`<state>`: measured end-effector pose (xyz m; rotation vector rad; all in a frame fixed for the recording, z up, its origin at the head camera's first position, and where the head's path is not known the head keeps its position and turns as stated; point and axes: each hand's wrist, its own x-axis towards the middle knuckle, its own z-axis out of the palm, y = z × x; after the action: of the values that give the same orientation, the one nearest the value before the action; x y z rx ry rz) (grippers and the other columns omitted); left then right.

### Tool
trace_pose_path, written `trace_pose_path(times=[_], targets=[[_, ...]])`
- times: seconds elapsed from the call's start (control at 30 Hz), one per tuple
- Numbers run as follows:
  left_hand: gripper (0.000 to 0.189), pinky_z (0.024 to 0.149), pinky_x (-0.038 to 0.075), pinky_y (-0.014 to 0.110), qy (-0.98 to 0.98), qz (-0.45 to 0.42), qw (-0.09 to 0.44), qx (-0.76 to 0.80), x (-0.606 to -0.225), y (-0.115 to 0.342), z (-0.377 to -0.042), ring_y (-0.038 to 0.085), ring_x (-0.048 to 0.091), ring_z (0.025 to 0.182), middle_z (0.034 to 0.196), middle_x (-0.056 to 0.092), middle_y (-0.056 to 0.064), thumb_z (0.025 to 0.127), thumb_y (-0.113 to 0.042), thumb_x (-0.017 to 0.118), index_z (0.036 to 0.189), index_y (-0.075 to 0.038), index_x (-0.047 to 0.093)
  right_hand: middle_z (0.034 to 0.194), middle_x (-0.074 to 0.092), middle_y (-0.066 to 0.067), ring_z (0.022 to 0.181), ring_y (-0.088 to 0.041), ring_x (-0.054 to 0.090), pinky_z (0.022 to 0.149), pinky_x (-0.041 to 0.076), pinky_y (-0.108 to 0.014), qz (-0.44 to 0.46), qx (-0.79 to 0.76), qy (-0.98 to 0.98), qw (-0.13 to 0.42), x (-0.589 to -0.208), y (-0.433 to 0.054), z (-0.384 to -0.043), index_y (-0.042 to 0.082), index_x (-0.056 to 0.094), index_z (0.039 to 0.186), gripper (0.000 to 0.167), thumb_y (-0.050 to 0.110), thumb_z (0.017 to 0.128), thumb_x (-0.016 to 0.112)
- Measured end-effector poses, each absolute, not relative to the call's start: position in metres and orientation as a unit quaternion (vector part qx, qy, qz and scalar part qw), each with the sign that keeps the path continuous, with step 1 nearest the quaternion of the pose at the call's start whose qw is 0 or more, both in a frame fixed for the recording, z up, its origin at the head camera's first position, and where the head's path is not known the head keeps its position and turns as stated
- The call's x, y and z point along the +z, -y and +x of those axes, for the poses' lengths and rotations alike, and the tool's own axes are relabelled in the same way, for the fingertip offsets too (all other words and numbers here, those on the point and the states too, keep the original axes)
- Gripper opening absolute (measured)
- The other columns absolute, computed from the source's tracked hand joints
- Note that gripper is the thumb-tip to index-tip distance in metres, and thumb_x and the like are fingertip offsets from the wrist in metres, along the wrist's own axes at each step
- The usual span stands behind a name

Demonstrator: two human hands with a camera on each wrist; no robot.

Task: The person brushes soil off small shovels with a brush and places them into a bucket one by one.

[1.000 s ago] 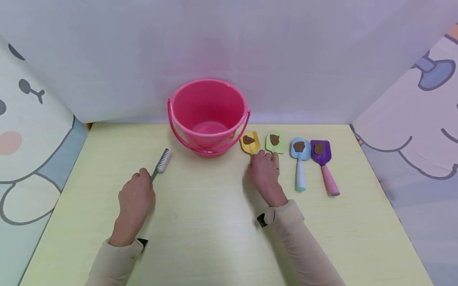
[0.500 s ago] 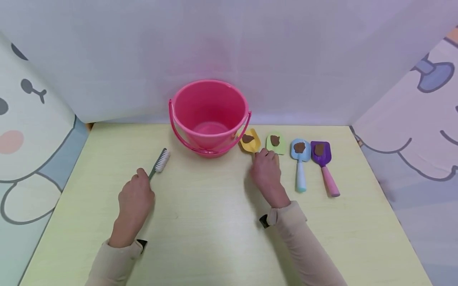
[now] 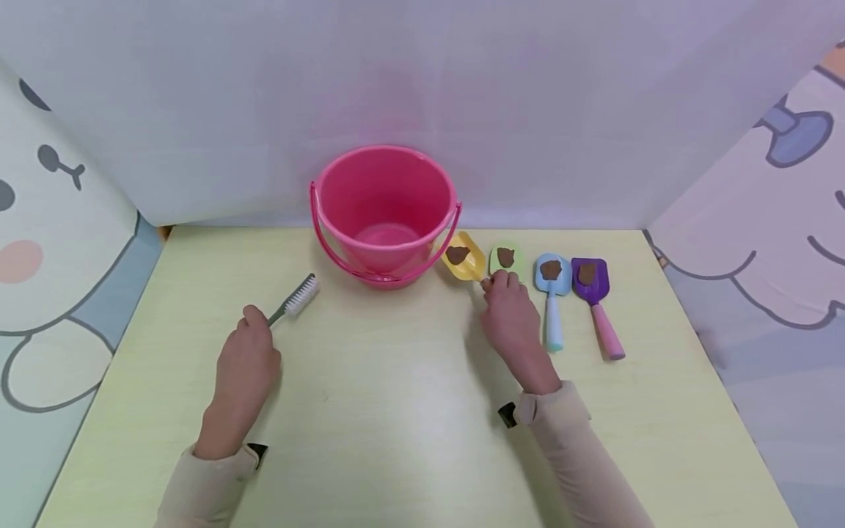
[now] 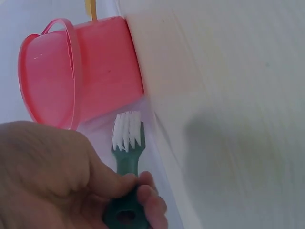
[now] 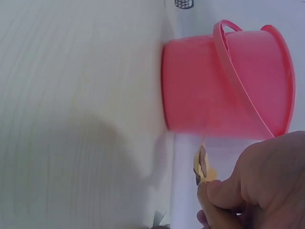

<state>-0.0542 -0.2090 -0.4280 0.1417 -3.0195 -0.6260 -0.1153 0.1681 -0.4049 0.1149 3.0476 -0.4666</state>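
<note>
My left hand [image 3: 247,367] holds a green brush [image 4: 127,164] by its handle, its white bristles [image 3: 304,295] pointing away from me. In the head view my right hand [image 3: 511,319] grips the handle of a yellow toy shovel [image 3: 470,265], whose blade carries a brown lump [image 3: 457,254]. The shovel's tan handle [image 5: 214,207] lies between thumb and fingers in the right wrist view. Its blade is just right of a pink bucket [image 3: 386,257]; whether they touch I cannot tell. Behind my right hand lies a green shovel [image 3: 516,270], its handle hidden.
Right of my right hand lie a light blue shovel [image 3: 553,301] and a purple shovel [image 3: 594,290] with a pink handle, each with a brown lump on its blade. The bucket's handle hangs down at its front. A pale cloth wall [image 3: 561,147] stands behind the table.
My right hand has shifted right with the yellow shovel's handle, so the shovel now slants and its blade is turned toward the bucket. The brush in my left hand has swung slightly clockwise.
</note>
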Motion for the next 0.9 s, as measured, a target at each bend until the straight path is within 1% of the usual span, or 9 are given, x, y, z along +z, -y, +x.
trace_pose_path(times=[0.13,0.2,0.27,0.37,0.47,0.6,0.67,0.77,0.9], targets=[[0.016,0.052,0.047,0.046,0.974,0.042,0.048,-0.218,-0.426,0.207,-0.055,0.034,0.057,0.063,0.085,0.058,0.029,0.098,0.002,0.049,0.111,0.011,0.044,0.119,0.057,-0.021,0.093,-0.039,0.056,0.072,0.053,-0.048,0.015,-0.148,-0.989,-0.003,-0.406,-0.178,-0.110,-0.001,0.050,0.128,0.025,0.009,0.105,0.052],[0.019,0.053,0.047,0.046,0.974,0.037,0.056,-0.215,-0.426,0.206,-0.054,0.035,0.057,0.066,0.087,0.059,0.027,0.105,-0.007,0.047,0.114,0.009,0.049,0.118,0.060,-0.020,0.091,-0.040,0.057,0.072,0.052,-0.049,0.013,-0.144,-0.989,-0.016,-0.406,-0.184,-0.107,0.000,0.052,0.127,0.023,0.011,0.106,0.052],[0.024,0.053,0.045,0.047,0.976,0.029,0.063,-0.208,-0.426,0.206,-0.053,0.035,0.057,0.068,0.090,0.059,0.027,0.109,-0.014,0.046,0.116,0.007,0.053,0.117,0.060,-0.018,0.092,-0.041,0.057,0.074,0.050,-0.049,0.015,-0.144,-0.989,-0.020,-0.406,-0.188,-0.104,0.002,0.053,0.127,0.023,0.014,0.108,0.050],[0.023,0.054,0.044,0.047,0.978,0.015,0.071,-0.195,-0.428,0.207,-0.052,0.037,0.056,0.070,0.093,0.059,0.028,0.109,-0.014,0.046,0.117,0.004,0.058,0.122,0.060,-0.016,0.099,-0.041,0.056,0.078,0.047,-0.051,0.021,-0.151,-0.988,-0.016,-0.405,-0.195,-0.099,0.006,0.053,0.129,0.024,0.019,0.109,0.048],[0.020,0.056,0.042,0.047,0.978,0.010,0.078,-0.194,-0.429,0.207,-0.051,0.038,0.055,0.072,0.094,0.058,0.028,0.108,-0.012,0.049,0.118,0.002,0.060,0.127,0.058,-0.015,0.101,-0.040,0.052,0.081,0.043,-0.052,0.022,-0.158,-0.987,-0.003,-0.403,-0.201,-0.094,0.008,0.051,0.134,0.029,0.009,0.104,0.051],[0.017,0.059,0.040,0.049,0.977,0.009,0.079,-0.197,-0.430,0.206,-0.050,0.042,0.058,0.076,0.097,0.058,0.028,0.107,-0.009,0.050,0.118,0.003,0.057,0.133,0.058,-0.015,0.103,-0.040,0.051,0.084,0.042,-0.055,0.017,-0.161,-0.987,0.002,-0.401,-0.208,-0.086,0.008,0.050,0.136,0.046,-0.007,0.092,0.053],[0.016,0.061,0.041,0.051,0.977,0.009,0.074,-0.198,-0.430,0.206,-0.049,0.044,0.059,0.078,0.098,0.058,0.029,0.107,-0.007,0.050,0.118,0.004,0.056,0.137,0.058,-0.015,0.106,-0.041,0.051,0.086,0.041,-0.058,0.015,-0.165,-0.986,-0.002,-0.400,-0.212,-0.083,0.008,0.051,0.135,0.048,-0.009,0.090,0.053],[0.015,0.064,0.042,0.053,0.977,0.009,0.070,-0.203,-0.429,0.205,-0.048,0.045,0.058,0.082,0.101,0.057,0.030,0.105,-0.002,0.049,0.117,0.005,0.054,0.139,0.057,-0.015,0.107,-0.043,0.051,0.087,0.040,-0.059,0.011,-0.168,-0.986,-0.007,-0.400,-0.217,-0.077,0.009,0.052,0.134,0.046,-0.010,0.091,0.051],[0.016,0.069,0.042,0.055,0.974,0.002,0.074,-0.213,-0.429,0.202,-0.047,0.047,0.053,0.090,0.103,0.055,0.029,0.104,0.001,0.046,0.116,0.008,0.054,0.131,0.060,-0.014,0.103,-0.040,0.050,0.085,0.038,-0.056,0.001,-0.180,-0.984,-0.012,-0.402,-0.221,-0.071,0.009,0.054,0.131,0.035,-0.005,0.099,0.050]])
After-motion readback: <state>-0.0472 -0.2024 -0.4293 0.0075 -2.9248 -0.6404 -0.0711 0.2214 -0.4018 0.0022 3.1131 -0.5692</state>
